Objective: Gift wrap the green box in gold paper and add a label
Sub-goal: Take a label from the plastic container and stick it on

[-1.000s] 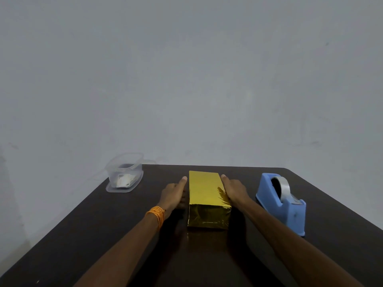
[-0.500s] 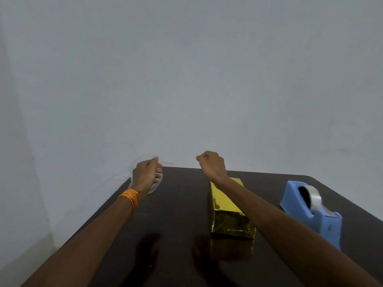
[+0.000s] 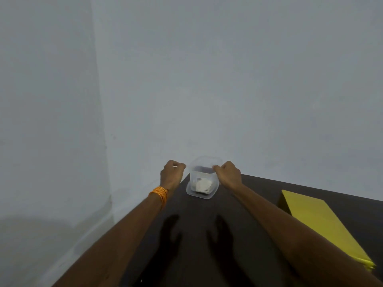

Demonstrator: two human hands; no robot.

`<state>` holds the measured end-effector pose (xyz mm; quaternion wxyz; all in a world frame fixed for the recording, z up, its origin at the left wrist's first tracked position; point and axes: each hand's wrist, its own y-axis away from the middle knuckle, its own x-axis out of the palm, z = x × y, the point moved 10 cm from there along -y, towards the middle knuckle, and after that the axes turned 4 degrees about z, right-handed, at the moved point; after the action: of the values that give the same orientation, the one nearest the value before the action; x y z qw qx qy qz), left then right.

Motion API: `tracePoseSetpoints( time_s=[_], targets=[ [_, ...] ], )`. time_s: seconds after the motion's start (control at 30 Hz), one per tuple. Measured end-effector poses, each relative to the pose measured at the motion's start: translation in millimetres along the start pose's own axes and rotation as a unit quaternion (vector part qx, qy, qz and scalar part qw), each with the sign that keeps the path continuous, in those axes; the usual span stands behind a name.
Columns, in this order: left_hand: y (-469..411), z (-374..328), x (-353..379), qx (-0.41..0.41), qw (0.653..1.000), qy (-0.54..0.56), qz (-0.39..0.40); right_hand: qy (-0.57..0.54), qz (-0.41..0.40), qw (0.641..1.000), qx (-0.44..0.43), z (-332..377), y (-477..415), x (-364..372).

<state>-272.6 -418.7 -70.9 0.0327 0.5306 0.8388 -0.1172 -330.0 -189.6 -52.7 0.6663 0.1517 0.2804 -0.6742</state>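
The gold-wrapped box (image 3: 323,226) lies on the dark table at the right edge of the view, untouched. A clear plastic container (image 3: 202,190) with white labels (image 3: 202,185) inside stands at the table's far left corner. My right hand (image 3: 228,174) pinches the container's right rim with curled fingers. My left hand (image 3: 172,174), with an orange thread band at the wrist, hovers curled just left of the container, and a narrow gap shows between its fingertips and the plastic.
The dark table (image 3: 196,228) ends close to the left of the container, with a drop to the floor (image 3: 51,235). A pale wall (image 3: 228,90) stands right behind the table.
My view has swung left, and the tape dispenser has left it. Both hands came off the gold box and reached to the container; the right hand now grips its rim.
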Motion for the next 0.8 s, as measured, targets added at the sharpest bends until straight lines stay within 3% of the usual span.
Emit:
tracePoseSetpoints(
  time_s=[0.27,0.57,0.8],
  targets=[
    [-21,19,59,-0.040,0.994,-0.006,0.104,-0.092,0.024,0.993,0.074,-40,-29,22],
    [32,-13,45,0.037,0.998,0.010,0.057,-0.148,0.012,0.989,0.025,-32,5,-5],
    [103,-16,30,0.047,0.997,0.051,0.024,-0.106,0.002,0.994,-0.020,-26,79,-34]
  ],
)
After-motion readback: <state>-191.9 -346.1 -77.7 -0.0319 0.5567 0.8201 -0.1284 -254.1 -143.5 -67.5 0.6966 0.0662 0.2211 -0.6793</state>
